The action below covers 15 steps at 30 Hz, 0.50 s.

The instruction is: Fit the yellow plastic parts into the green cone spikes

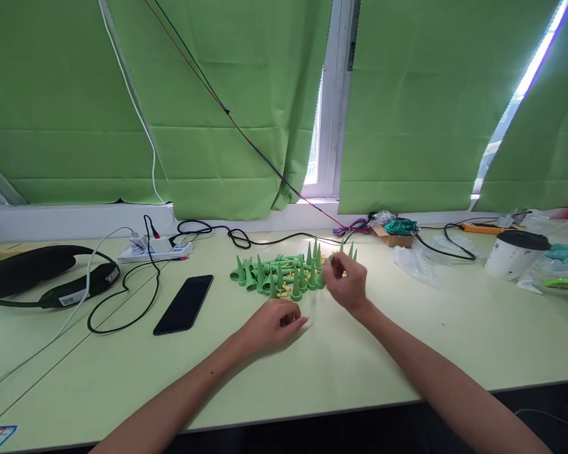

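Observation:
Several small green plastic cones (296, 287) stand and lie in a cluster on the table, with green tube-like pieces and small yellow parts (284, 292) among them. My right hand (345, 280) is at the cluster's right side, its thumb and fingers pinched together. Whatever it grips is hidden behind the fingers. Just in front of the cones, my left hand (272, 325) lies low over the table with its fingers curled and its thumb pointing right. Something small and pale may be at the thumb tip, too small to name.
A black phone (183, 305), black headphones (80, 287) and a power strip (154, 250) lie to the left. On the right are a small cardboard box (392, 237), clear plastic bags (414, 265) and a lidded cup (515, 255). Cables (265, 241) run along the back.

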Each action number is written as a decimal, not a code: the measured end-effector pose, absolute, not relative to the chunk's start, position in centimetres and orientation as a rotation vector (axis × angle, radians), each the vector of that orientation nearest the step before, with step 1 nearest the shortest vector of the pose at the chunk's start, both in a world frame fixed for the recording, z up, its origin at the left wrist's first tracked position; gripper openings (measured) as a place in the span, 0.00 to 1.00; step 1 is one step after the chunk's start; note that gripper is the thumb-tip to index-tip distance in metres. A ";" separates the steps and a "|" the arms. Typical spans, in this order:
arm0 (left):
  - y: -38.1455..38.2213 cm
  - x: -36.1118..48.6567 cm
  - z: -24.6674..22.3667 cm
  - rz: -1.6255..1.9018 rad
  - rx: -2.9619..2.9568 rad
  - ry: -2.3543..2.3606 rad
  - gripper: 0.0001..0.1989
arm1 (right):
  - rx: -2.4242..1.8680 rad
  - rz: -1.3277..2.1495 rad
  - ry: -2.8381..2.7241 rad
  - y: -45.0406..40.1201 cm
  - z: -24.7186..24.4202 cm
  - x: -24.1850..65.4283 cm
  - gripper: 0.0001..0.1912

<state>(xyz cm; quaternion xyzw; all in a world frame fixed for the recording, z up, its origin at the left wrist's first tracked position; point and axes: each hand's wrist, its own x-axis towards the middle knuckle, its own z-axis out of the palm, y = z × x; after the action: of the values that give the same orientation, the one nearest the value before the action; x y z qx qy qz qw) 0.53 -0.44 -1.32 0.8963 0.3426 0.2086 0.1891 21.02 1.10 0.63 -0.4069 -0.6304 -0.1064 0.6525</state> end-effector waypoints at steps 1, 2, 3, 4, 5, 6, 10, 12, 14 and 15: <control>-0.4 0.5 -1.3 0.585 2.524 0.961 0.16 | -0.948 -0.240 -1.391 1.5 1.0 21.5 0.13; -0.4 0.5 -1.4 0.588 2.527 0.964 0.16 | -0.973 -0.226 -1.369 1.8 1.3 21.9 0.13; -0.4 0.5 -1.4 0.589 2.527 0.968 0.15 | -1.000 -0.205 -1.358 2.2 1.7 22.3 0.12; -0.5 0.5 -1.4 0.593 2.528 0.973 0.15 | -1.027 -0.183 -1.363 2.5 2.0 22.6 0.12; -0.5 0.5 -1.5 0.597 2.529 0.978 0.15 | -1.048 -0.159 -1.373 2.8 2.4 22.9 0.13; -0.6 0.5 -1.5 0.600 2.529 0.983 0.15 | -1.071 -0.140 -1.376 3.2 2.7 23.2 0.13; -0.7 0.5 -1.4 0.605 2.532 0.983 0.15 | -1.122 -0.127 -1.450 5.1 4.0 23.8 0.12; -0.6 0.5 -1.5 0.605 2.533 0.976 0.15 | -1.143 -0.138 -1.514 6.3 4.6 24.0 0.11; -0.6 0.4 -1.5 0.601 2.536 0.975 0.15 | -1.158 -0.159 -1.543 7.6 5.0 24.2 0.11; -0.6 0.4 -1.5 0.597 2.539 0.976 0.15 | -1.167 -0.172 -1.555 8.3 5.2 24.2 0.11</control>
<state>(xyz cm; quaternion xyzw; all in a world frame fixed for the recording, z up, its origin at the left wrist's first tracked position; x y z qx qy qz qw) 0.45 -0.55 -1.52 0.8973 0.3448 0.2109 0.1775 24.23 8.27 5.19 -0.4953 -0.6598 -0.0729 0.5604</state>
